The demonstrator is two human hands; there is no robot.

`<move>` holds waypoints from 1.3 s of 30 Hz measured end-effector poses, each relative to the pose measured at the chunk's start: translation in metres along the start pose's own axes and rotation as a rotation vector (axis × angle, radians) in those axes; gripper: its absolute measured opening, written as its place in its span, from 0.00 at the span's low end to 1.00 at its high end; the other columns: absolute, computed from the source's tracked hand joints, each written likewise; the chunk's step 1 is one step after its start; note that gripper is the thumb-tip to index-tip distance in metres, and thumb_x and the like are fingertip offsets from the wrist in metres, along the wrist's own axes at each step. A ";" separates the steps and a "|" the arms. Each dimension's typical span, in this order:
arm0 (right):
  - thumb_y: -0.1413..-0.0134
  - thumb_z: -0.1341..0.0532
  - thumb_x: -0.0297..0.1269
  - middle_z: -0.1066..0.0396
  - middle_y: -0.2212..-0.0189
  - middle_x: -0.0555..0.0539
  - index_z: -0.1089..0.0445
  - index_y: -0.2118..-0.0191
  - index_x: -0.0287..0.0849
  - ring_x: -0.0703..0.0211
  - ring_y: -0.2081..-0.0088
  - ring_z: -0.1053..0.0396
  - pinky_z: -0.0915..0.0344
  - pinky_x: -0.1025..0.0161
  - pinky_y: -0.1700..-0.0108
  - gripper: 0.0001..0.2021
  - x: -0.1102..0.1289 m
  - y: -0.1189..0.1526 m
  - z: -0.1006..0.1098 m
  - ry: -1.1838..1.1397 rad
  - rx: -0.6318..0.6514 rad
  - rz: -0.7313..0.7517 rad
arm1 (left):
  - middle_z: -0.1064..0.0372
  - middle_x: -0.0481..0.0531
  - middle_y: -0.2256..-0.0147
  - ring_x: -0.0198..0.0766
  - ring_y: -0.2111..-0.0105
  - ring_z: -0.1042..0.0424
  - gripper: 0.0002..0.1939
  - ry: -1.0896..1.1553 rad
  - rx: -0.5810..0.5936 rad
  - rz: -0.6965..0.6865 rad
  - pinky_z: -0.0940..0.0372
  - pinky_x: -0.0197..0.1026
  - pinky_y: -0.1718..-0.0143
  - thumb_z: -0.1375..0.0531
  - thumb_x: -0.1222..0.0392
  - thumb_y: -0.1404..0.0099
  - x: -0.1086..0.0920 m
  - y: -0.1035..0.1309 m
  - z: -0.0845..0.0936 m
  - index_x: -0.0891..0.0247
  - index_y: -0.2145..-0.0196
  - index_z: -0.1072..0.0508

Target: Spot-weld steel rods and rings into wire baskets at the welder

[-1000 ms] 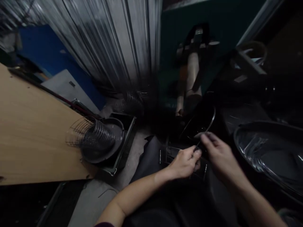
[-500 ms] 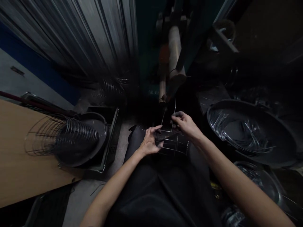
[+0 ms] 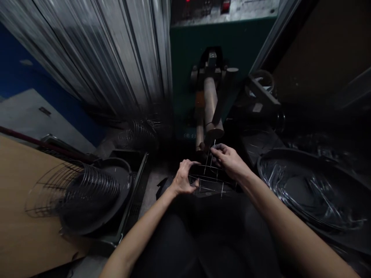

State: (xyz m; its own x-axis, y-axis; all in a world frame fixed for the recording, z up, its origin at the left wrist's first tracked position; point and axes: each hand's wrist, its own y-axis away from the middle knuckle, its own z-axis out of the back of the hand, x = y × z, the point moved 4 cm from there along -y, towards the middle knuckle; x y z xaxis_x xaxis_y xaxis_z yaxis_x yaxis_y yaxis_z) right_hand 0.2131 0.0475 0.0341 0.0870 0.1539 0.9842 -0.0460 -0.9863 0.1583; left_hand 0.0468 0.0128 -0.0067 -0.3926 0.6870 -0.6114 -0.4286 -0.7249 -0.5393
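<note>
My left hand (image 3: 183, 178) is curled around the left side of a small wire frame (image 3: 222, 189), its thumb and fingers on either side of the thin rods. In my right hand (image 3: 227, 157), the thumb and forefinger pinch a short metal wire (image 3: 215, 143) that stands up at the frame's far side. Both hands are just above my dark-clad lap. Directly beyond them are the thick cylindrical arm (image 3: 211, 102) of a machine and a thinner post (image 3: 199, 133) below it. Whether the wire touches the machine I cannot tell.
At left, a stack of wire rings (image 3: 100, 181) lies in a dark round basin (image 3: 127, 170) on a crate (image 3: 142, 166). A wide basin (image 3: 295, 189) at right holds loose bent wires (image 3: 327, 200). The machine's green body (image 3: 188, 50) and corrugated metal sheeting (image 3: 121, 46) stand ahead.
The view has tilted up, bringing the machine's control panel into sight. The wire frame has turned in my hands, and less of the pinched wire sticks up above my right fingers.
</note>
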 end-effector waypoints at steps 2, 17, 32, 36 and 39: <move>0.65 0.32 0.46 0.38 0.84 0.55 0.38 0.72 0.40 0.72 0.85 0.46 0.53 0.72 0.84 0.19 0.000 -0.007 -0.001 -0.011 0.009 0.001 | 0.36 0.56 0.62 0.46 0.60 0.36 0.25 0.003 -0.020 -0.029 0.42 0.51 0.54 0.43 0.60 0.51 0.003 -0.006 0.003 0.64 0.53 0.38; 0.67 0.34 0.42 0.38 0.83 0.54 0.38 0.72 0.42 0.69 0.84 0.45 0.52 0.69 0.83 0.16 0.006 -0.034 -0.007 0.023 -0.029 -0.002 | 0.38 0.55 0.58 0.41 0.63 0.34 0.34 0.150 -0.090 -0.035 0.36 0.47 0.58 0.41 0.63 0.52 0.032 -0.023 0.002 0.61 0.47 0.46; 0.67 0.32 0.39 0.41 0.84 0.56 0.40 0.77 0.41 0.69 0.82 0.45 0.47 0.69 0.80 0.15 0.001 -0.045 -0.005 -0.027 -0.045 0.061 | 0.38 0.51 0.60 0.38 0.64 0.33 0.38 0.254 -0.054 0.030 0.36 0.45 0.58 0.39 0.65 0.54 0.036 -0.033 0.011 0.59 0.45 0.49; 0.67 0.32 0.37 0.40 0.83 0.55 0.40 0.77 0.42 0.68 0.81 0.43 0.46 0.69 0.79 0.14 0.002 -0.047 -0.005 -0.025 -0.057 0.070 | 0.40 0.51 0.60 0.37 0.64 0.34 0.38 0.279 -0.046 0.057 0.36 0.44 0.59 0.39 0.66 0.54 0.037 -0.037 0.012 0.59 0.45 0.49; 0.66 0.32 0.38 0.42 0.84 0.56 0.41 0.78 0.42 0.68 0.82 0.44 0.47 0.68 0.80 0.15 0.002 -0.048 -0.005 -0.003 -0.069 0.060 | 0.41 0.50 0.62 0.37 0.64 0.35 0.38 0.304 -0.042 0.066 0.36 0.42 0.61 0.39 0.67 0.54 0.037 -0.040 0.013 0.59 0.46 0.49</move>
State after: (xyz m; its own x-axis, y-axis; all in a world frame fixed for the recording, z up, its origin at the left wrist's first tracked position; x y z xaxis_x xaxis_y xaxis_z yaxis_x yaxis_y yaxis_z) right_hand 0.2105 0.0953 0.0288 0.0848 0.0947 0.9919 -0.1193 -0.9873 0.1045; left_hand 0.0389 0.0679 -0.0009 -0.1543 0.5966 -0.7876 -0.3734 -0.7732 -0.5125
